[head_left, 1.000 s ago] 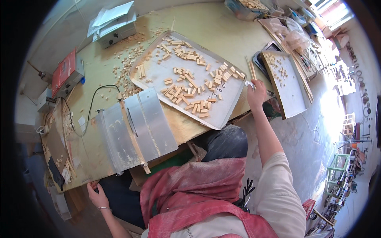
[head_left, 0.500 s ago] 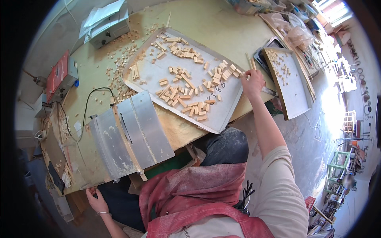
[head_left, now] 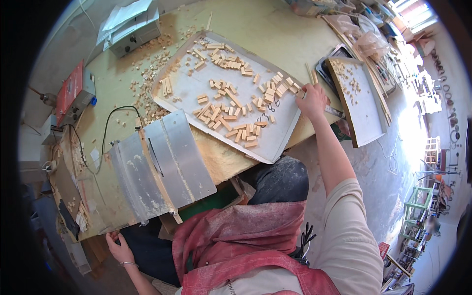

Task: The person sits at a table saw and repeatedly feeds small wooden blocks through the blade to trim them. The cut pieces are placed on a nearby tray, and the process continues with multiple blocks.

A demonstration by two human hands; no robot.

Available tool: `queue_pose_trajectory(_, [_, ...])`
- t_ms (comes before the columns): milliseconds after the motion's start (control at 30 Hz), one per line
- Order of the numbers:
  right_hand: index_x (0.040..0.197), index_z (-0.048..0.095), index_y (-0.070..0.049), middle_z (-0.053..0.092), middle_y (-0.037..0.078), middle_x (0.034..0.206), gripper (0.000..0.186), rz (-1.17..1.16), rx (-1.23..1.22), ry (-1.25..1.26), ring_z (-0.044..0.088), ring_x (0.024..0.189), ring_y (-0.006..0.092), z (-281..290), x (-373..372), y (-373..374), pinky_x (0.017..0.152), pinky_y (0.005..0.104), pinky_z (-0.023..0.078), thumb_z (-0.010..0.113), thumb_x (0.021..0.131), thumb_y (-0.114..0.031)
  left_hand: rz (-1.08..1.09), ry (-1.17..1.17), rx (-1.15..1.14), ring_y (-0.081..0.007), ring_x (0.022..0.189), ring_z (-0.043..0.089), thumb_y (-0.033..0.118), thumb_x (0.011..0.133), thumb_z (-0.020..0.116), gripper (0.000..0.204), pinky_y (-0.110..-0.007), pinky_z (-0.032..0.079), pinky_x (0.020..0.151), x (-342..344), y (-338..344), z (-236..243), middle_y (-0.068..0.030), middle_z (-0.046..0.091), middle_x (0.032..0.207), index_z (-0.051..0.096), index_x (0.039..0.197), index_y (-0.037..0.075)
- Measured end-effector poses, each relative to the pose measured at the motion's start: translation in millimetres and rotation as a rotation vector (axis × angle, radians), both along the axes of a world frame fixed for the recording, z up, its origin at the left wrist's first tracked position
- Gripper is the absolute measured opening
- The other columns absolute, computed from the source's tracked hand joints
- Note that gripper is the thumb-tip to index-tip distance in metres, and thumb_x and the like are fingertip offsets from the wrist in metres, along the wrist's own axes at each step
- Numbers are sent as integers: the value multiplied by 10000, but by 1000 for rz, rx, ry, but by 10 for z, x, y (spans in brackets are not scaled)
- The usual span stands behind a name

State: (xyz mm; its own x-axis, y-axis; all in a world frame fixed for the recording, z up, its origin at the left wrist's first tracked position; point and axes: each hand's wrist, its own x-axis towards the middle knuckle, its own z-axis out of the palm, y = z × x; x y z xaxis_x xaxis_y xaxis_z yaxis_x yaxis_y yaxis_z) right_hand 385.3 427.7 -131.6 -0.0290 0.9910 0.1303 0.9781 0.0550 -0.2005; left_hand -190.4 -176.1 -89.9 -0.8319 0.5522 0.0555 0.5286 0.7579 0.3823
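A shallow whitish tray (head_left: 195,141) with many small wooden blocks (head_left: 212,116) scattered in it lies on the worktable. My right hand (head_left: 313,101) is at the tray's right corner, beside the end of a row of blocks. Its fingers are closed together around something pale and small; I cannot tell whether this is a block or the tray's rim. Low on the left, my left hand (head_left: 120,250) is by the table's front edge, fingers loosely bent and apart from the thumb, with nothing visible in them.
A metal saw table (head_left: 162,164) with a slot and wooden strip stands in front left. Offcuts (head_left: 147,81) lie beside the tray. A second tray (head_left: 366,110) juts past the table's right edge. Red-topped (head_left: 73,93) and grey (head_left: 132,39) machine boxes stand at the left and back.
My right hand has shifted slightly left and away from me at the tray's corner, its fingers still closed. My left hand stays in place.
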Motion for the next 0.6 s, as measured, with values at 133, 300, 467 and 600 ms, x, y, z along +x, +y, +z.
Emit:
queue_pose_trajectory(133, [1119, 709, -91, 609, 138, 1186, 369, -39, -45, -31, 551, 1220, 346, 62, -56, -23, 1053, 465, 432, 764, 772, -205, 3, 17, -11, -272, 1003, 706, 94, 996, 684, 377, -410, 541, 944, 3, 3, -2, -158, 738, 1145, 602, 1349, -10])
queue_pose_trajectory(300, [1105, 701, -82, 609, 146, 1206, 365, 11, -107, -48, 553, 1218, 350, 171, -225, -242, 1059, 459, 432, 748, 762, -196, 5, 15, -15, -277, 1008, 707, 99, 998, 683, 387, -413, 540, 943, 19, 4, 13, -161, 739, 1144, 601, 1360, -12])
queue_pose_trajectory(467, [1196, 689, -85, 603, 139, 1234, 487, 95, -53, 66, 551, 1241, 351, 30, -228, -278, 1072, 457, 430, 759, 734, -219, -6, 13, -10, -283, 1011, 709, 101, 999, 681, 394, -416, 540, 945, -2, -2, 7, -166, 740, 1145, 599, 1369, -10])
queue_pose_trajectory(600, [1259, 673, -96, 598, 131, 1249, 574, 76, -98, 44, 542, 1264, 345, 90, -267, -206, 1087, 452, 425, 776, 712, -239, -7, 17, -15, -285, 1008, 709, 102, 999, 681, 397, -419, 540, 944, -1, -12, 6, -167, 741, 1145, 598, 1372, -8])
